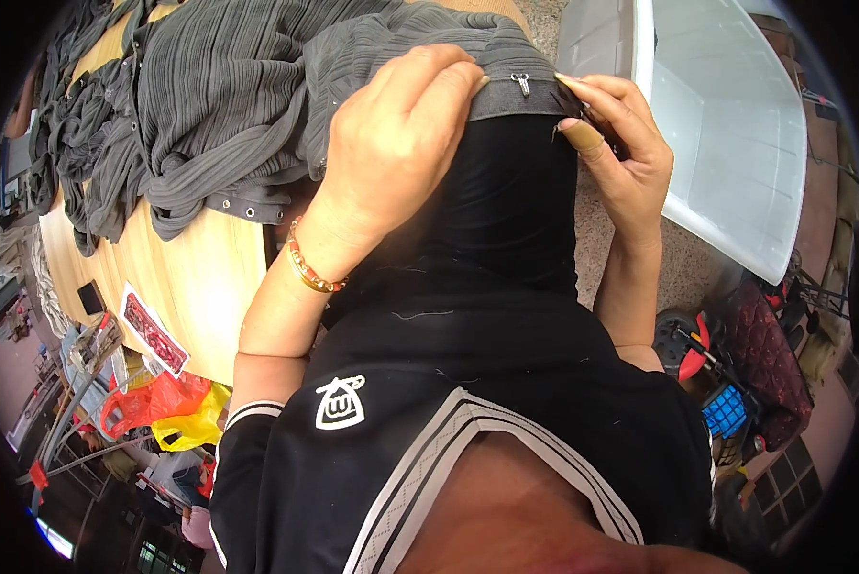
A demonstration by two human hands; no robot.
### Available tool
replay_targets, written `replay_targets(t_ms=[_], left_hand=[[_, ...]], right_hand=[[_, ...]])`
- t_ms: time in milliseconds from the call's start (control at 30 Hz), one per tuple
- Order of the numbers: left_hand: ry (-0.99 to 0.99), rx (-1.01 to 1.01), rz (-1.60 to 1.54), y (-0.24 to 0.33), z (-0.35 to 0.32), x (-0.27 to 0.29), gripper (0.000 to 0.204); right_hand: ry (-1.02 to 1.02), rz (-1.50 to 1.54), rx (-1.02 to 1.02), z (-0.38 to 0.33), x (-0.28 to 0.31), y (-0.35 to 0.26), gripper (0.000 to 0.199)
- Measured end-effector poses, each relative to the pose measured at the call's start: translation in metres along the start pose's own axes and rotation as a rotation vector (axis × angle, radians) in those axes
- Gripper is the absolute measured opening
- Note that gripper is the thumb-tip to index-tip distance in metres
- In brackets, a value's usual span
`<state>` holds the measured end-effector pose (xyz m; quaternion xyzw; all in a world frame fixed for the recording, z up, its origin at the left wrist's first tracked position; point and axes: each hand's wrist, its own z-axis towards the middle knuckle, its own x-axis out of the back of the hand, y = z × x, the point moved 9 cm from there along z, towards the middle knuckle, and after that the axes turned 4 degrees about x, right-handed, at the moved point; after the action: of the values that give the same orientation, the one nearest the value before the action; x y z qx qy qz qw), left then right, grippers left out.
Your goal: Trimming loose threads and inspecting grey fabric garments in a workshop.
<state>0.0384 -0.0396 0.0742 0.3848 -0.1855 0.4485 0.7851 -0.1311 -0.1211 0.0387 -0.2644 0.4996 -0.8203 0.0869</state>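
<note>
A grey ribbed garment (229,86) lies over the table and across my lap, with its flat band (506,99) stretched between my hands. A small metal hook (520,84) sits on that band. My left hand (401,134) pinches the band's left part, its fingertips curled over the edge. At the band's right end my right hand (626,134) grips the cloth, index fingertip at the top and thumb lower down. A tan covering wraps that thumb. Something dark shows between the right fingers; I cannot make out what it is.
A large pale plastic bin (736,143) stands at the right. On the wooden table (209,287) at left are a dark phone-like object (91,298) and a red-and-white printed piece (154,328). Red (166,402) and yellow plastic bags (192,426) hang beside it.
</note>
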Motion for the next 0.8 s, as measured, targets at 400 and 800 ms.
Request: replay_targets(t_ms=[400, 800], left_hand=[[-0.189, 0.380, -0.463, -0.028, 0.004, -0.002, 0.010], [-0.190, 0.347, -0.550, -0.024, 0.009, -0.007, 0.011]], right_hand=[[-0.108, -0.121, 0.082, 0.013, -0.004, -0.015, 0.035], [-0.188, -0.239, 0.207, 0.030, -0.013, -0.031, 0.031]])
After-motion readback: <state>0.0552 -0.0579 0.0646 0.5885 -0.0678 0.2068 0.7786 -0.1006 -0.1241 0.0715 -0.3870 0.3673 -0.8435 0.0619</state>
